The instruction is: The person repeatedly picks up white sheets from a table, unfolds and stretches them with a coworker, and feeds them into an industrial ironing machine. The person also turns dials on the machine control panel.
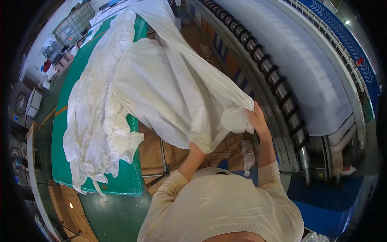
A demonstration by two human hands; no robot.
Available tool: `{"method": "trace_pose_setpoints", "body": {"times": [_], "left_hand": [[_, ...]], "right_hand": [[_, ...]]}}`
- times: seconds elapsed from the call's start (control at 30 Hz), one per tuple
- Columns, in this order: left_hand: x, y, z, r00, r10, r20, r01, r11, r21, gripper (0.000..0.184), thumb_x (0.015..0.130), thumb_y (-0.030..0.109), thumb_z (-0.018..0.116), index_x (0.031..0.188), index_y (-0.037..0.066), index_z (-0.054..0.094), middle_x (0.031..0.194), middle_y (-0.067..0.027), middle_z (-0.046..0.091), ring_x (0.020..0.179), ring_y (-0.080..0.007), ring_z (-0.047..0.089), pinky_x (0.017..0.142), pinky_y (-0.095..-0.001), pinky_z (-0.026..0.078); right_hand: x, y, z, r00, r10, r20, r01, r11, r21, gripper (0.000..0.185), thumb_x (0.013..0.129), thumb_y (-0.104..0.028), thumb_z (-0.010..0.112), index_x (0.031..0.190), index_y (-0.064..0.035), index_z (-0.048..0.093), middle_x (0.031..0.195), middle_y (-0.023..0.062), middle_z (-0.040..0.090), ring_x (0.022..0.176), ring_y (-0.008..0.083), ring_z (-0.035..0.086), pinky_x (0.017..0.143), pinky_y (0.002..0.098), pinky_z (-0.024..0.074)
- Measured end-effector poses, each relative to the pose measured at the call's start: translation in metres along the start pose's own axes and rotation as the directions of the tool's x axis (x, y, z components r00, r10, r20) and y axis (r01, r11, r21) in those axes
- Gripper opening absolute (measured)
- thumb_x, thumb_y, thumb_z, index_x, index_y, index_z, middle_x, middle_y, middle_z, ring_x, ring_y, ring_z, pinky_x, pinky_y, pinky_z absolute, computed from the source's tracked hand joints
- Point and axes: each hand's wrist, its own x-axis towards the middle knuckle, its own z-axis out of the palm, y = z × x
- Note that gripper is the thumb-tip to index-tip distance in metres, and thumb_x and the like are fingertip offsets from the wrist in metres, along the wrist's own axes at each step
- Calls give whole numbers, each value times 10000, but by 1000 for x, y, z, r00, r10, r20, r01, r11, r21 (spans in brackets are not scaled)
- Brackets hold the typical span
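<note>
A large white sheet [153,76] stretches from the far end of the table towards my body, spread between both hands. My left hand [197,151] is closed on its lower edge, with the fingers hidden in the cloth. Farther right, my right hand [258,118] grips a bunched corner of the same sheet beside the machine. Left of the sheet, a long heap of crumpled white linen [92,109] lies along the green-covered table [60,141], its loose ends hanging over the near edge.
To my right runs a large ironing machine with a spiral-wound roller [278,82] and a wide white cloth-covered bed [298,68]. A crumpled white cloth [248,155] hangs low near my right arm. Brown sheeting [155,151] lies below the sheet. Wire cages [72,26] stand far left.
</note>
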Motion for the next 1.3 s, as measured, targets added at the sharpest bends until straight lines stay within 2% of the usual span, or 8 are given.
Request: {"method": "trace_pose_setpoints", "body": {"times": [0.17,0.57,0.7,0.77,0.87,0.97,1.13,1.3], "left_hand": [[-3,30,-38,927,-344,149,266,324,-908,435,986,288,354,1378,114,429,1420,-92,441,1303,-257,411,1099,-422,318],[15,-56,-95,568,-704,-425,404,689,-602,381,969,318,445,1238,51,483,1221,-131,539,1029,-289,557,844,-459,506],[-16,-107,-144,925,-81,-371,200,934,295,362,967,317,461,1199,43,503,1155,-134,570,948,-282,591,692,-447,542],[-27,-93,-162,755,-489,-436,455,870,-187,350,938,263,521,1198,30,492,1108,-139,596,947,-285,601,716,-426,545],[-54,-107,-186,809,-427,-404,520,840,156,441,873,341,597,1242,109,523,1161,-137,604,1029,-310,575,907,-414,469],[-56,-83,-174,795,-522,-310,493,256,832,585,769,297,728,1256,55,513,1213,-159,569,1115,-333,527,964,-439,422],[-36,28,-61,974,210,84,-188,549,815,923,668,223,821,1414,26,315,1336,-175,475,1210,-321,468,1020,-382,367],[5,-20,-34,989,102,108,-145,821,552,790,750,176,754,1396,6,333,1354,-143,440,1267,-309,414,1047,-410,348]], "right_hand": [[-6,9,-5,999,45,24,-47,996,72,411,910,-153,522,1272,16,427,1033,197,616,930,239,594,820,317,452],[-2,-13,-24,960,267,88,-207,883,-422,472,917,-146,545,1338,-1,389,1270,285,485,1136,414,505,951,410,402],[2,17,-30,998,47,35,-12,751,-660,400,922,-180,532,1261,16,448,1108,279,565,927,415,602,775,438,480],[6,20,-25,996,45,77,1,856,-516,372,933,-204,539,1227,19,490,1046,225,611,883,340,631,761,390,490],[16,-20,-12,987,89,131,-74,991,-113,354,947,-228,541,1197,22,528,1017,170,645,885,269,641,774,348,493],[4,-69,15,952,159,262,-277,813,513,348,964,-252,540,1173,25,561,1022,114,667,933,203,633,813,313,489],[2,-83,83,890,251,381,-457,513,727,407,984,-325,515,1203,15,559,1018,54,654,937,113,615,811,279,499],[7,-100,114,902,245,355,-426,372,825,434,990,-359,491,1200,13,564,1004,57,659,901,127,626,784,283,514]]}}
